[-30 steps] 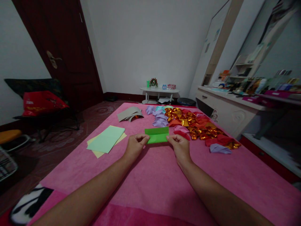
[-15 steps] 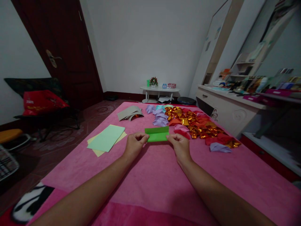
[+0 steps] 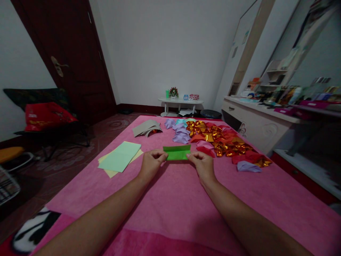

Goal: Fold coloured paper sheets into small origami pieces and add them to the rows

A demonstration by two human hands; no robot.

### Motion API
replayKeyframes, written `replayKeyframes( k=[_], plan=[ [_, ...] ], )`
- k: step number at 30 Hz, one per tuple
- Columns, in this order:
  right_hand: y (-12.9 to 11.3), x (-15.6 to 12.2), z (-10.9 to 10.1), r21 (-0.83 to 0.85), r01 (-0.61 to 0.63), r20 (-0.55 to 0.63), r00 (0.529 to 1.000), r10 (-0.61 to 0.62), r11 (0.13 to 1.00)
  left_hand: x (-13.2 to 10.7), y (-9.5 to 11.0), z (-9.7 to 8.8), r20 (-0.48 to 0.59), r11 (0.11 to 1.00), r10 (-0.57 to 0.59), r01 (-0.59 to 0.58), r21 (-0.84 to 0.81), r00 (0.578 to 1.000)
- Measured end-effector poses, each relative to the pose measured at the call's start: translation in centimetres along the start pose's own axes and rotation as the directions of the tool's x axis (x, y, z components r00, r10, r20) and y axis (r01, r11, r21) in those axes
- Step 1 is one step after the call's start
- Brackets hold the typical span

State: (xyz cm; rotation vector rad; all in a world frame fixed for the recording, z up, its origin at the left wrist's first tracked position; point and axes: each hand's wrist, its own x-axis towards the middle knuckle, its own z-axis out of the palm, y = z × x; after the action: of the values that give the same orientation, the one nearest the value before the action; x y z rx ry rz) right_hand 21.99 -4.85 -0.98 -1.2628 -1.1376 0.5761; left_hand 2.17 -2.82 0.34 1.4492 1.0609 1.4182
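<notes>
A green sheet of folded paper (image 3: 177,153) is stretched between my two hands over the pink cloth (image 3: 170,199). It shows a lengthwise crease, with a darker strip along its far edge. My left hand (image 3: 153,163) pinches its left end between thumb and fingers. At the right end, my right hand (image 3: 202,164) grips it the same way. Beyond my right hand lie many folded paper pieces: a red one (image 3: 207,150), lilac ones (image 3: 181,137) and shiny gold ones (image 3: 222,148). Left of my left hand rest pale green sheets (image 3: 121,156) over yellow sheets (image 3: 112,173).
A stack of grey sheets (image 3: 147,127) lies at the far left of the pink surface. Behind it stands a small white table (image 3: 181,101) with a flower pot. A cluttered white dresser (image 3: 255,112) flanks the right side; a chair with a red bag (image 3: 49,116) is at left.
The near part of the green paper has tilted up slightly, so its crease looks deeper. Both hands keep their pinch at its ends, almost in place. The view has shifted very slightly.
</notes>
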Motion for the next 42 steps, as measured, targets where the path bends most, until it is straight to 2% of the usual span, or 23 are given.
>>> replayKeyframes(
  k=[7,17,20,23,27,31,35,37,40,42],
  plan=[
    [-0.1,0.0,0.0,-0.013,-0.011,-0.026,1.0,0.011,1.0,-0.2,0.6,0.2,-0.006,0.999,-0.05,0.05,-0.005,0.999],
    [-0.8,-0.3,-0.1,-0.07,-0.029,0.001,1.0,0.03,0.997,-0.3,0.3,-0.1,-0.027,0.987,-0.147,0.149,0.058,0.989],
    [-1.4,-1.0,0.0,-0.102,-0.029,0.054,0.998,0.035,0.994,-0.9,0.7,-0.9,-0.026,0.979,-0.181,0.182,0.09,0.983],
    [-2.3,-2.1,0.2,-0.128,-0.028,0.159,0.986,0.048,0.991,-1.6,1.0,-2.5,-0.006,0.968,-0.223,0.223,0.111,0.975],
    [-3.2,-3.2,0.5,-0.218,0.026,0.316,0.948,0.045,0.976,-2.4,0.9,-4.4,0.109,0.961,-0.251,0.234,0.146,0.962],
    [-2.8,-3.1,0.7,-0.329,0.087,0.382,0.923,0.049,0.94,-2.6,0.4,-4.8,0.166,0.943,-0.156,0.097,0.318,0.974],
    [-2.1,-2.5,0.8,-0.364,0.093,0.44,0.894,0.083,0.927,-2.9,0.6,-4.6,0.201,0.885,-0.079,-0.024,0.465,0.976],
    [-1.8,-2.4,0.8,-0.365,0.084,0.46,0.882,0.101,0.927,-3.1,1.1,-4.6,0.221,0.827,0.016,-0.137,0.545,0.975],
    [-1.7,-2.4,0.6,-0.358,0.066,0.477,0.87,0.122,0.931,-3.3,1.9,-4.7,0.296,0.655,0.222,-0.366,0.661,0.929],
    [-1.9,-2.4,0.5,-0.35,0.053,0.488,0.863,0.134,0.935,-3.4,2.1,-4.7,0.435,0.564,0.278,-0.512,0.648,0.856]
  ],
)
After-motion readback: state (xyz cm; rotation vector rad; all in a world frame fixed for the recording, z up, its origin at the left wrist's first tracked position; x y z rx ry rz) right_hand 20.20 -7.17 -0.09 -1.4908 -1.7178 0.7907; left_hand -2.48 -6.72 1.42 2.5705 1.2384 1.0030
